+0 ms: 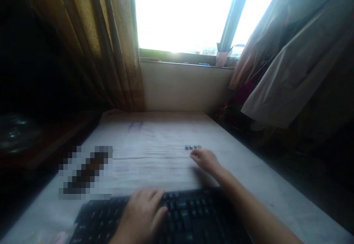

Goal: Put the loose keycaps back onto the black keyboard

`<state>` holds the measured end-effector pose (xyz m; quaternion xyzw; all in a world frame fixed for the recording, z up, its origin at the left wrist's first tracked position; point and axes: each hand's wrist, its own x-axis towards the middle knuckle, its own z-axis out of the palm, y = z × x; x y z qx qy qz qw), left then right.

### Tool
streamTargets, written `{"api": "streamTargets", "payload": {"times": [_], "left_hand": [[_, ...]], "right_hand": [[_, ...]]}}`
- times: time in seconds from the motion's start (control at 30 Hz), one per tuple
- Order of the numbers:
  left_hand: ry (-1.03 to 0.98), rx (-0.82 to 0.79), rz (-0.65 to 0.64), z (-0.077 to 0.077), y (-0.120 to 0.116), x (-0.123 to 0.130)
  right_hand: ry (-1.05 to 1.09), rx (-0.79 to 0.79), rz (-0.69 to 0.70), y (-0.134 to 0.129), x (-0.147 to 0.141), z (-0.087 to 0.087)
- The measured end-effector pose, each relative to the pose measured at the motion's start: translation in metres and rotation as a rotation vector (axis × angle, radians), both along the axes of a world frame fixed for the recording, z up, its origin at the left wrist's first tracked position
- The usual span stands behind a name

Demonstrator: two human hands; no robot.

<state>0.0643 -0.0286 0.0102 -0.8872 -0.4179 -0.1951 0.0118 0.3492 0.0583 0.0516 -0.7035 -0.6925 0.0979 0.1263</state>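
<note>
Keyboard (186,214) nearest, left hand (143,211) loosely extended atop; right hand (207,160) curled by small pieces (191,147), hold I can't tell.

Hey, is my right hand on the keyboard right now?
No, your right hand is beyond the keyboard, beside a row of small dark pieces.

Home room, by look of it: gold curtain (121,52), window (182,15), hanging clothes (284,78).
</note>
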Motion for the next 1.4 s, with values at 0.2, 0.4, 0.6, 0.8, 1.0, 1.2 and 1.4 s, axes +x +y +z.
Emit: {"api": "streamTargets", "payload": {"times": [0.2,0.4,0.6,0.8,1.0,1.2,1.4], "left_hand": [[-0.018,0.113,-0.031,-0.008,0.001,-0.002],[-0.025,0.120,-0.041,-0.011,0.003,-0.004],[-0.044,0.050,-0.014,-0.009,0.000,-0.001],[-0.047,-0.024,0.005,-0.002,-0.004,0.001],[-0.062,-0.038,0.003,-0.001,-0.004,0.002],[-0.035,-0.043,0.002,0.002,-0.005,0.004],[0.019,0.009,-0.009,0.003,-0.005,0.004]], "right_hand": [[-0.111,0.088,-0.018,0.028,0.008,-0.011],[-0.178,0.128,-0.020,0.046,0.000,-0.019],[-0.192,0.155,0.000,0.052,-0.001,-0.021],[-0.086,0.164,0.016,0.039,-0.009,-0.011],[0.115,0.060,0.094,-0.018,-0.020,0.005],[0.261,-0.050,0.213,-0.083,-0.029,0.010],[0.228,-0.073,0.319,-0.095,-0.040,0.007]]}}
